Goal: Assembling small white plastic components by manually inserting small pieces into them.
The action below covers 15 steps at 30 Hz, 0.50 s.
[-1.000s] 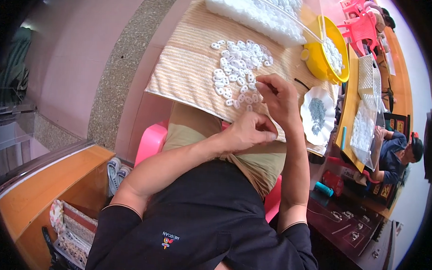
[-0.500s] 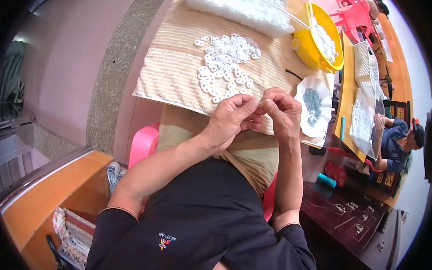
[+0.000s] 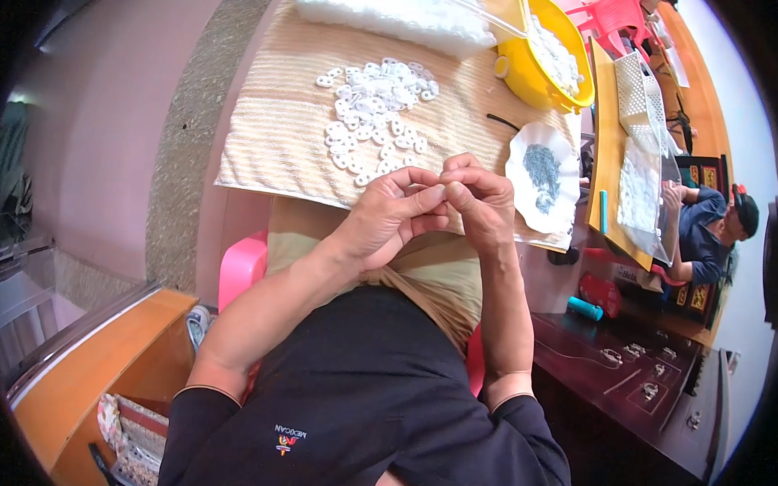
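Observation:
My left hand [image 3: 396, 211] and my right hand [image 3: 478, 203] meet at the fingertips over the near edge of the towel-covered table [image 3: 274, 110]. Both are closed in a pinch; whatever lies between the fingers is too small and covered to make out. Just beyond my left hand spreads a loose pile of small white plastic pieces [image 3: 372, 101] with holes in them. To the right of my right hand, a white fluted dish [image 3: 564, 174] holds a heap of tiny dark grey bits [image 3: 542, 167].
At the far edge stands a clear bin of white pieces [image 3: 397, 16]. A yellow bucket [image 3: 532, 77] of white pieces is beside it. A thin black strip [image 3: 502, 121] lies near the dish. On the right, another person [image 3: 706, 233] works at a bench with a clear tray [image 3: 643, 192].
The whole scene has shifted a little to the left in the picture. My two hands stay pinched together at the fingertips.

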Each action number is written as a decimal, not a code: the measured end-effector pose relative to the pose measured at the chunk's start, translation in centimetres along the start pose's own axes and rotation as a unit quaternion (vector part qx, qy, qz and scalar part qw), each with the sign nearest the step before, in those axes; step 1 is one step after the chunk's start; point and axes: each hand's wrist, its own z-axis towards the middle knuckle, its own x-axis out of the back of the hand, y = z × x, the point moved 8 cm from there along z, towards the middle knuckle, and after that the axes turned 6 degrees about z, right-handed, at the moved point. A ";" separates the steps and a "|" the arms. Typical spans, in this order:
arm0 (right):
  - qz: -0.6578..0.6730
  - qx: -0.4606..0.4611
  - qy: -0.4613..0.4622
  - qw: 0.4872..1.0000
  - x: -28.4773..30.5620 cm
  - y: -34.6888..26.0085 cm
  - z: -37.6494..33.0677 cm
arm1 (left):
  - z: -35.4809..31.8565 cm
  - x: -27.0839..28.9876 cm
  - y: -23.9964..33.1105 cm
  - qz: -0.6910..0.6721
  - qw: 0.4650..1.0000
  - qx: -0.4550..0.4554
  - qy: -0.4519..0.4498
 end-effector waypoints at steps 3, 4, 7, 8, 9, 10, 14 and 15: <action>-0.022 -0.001 -0.006 1.000 0.1 0.1 -0.3 | 0.1 -0.4 0.3 -0.005 1.000 -0.004 -0.015; -0.023 0.000 -0.006 1.000 -0.1 0.1 -0.3 | 0.1 -0.5 0.5 -0.002 1.000 -0.006 -0.013; -0.045 -0.007 -0.008 0.999 -0.4 -0.1 -0.3 | 0.1 -0.2 0.7 0.008 1.000 -0.016 0.000; -0.055 -0.007 -0.009 0.998 -0.5 -0.3 -0.3 | 0.1 -0.1 0.6 0.008 1.000 -0.020 0.003; -0.065 -0.007 -0.010 0.998 -0.5 -0.5 -0.3 | 0.2 -0.3 0.7 0.003 1.000 -0.019 -0.009; -0.096 0.009 -0.014 0.995 -0.4 -0.6 -0.2 | 0.2 -0.4 0.6 0.003 1.000 -0.015 -0.013; -0.170 0.045 -0.006 0.984 -0.3 -2.5 -0.6 | 0.3 0.1 0.5 0.018 0.999 -0.028 0.003; -0.204 0.045 0.011 0.978 0.0 -3.1 -0.9 | 0.3 0.2 0.5 0.028 0.999 -0.030 0.008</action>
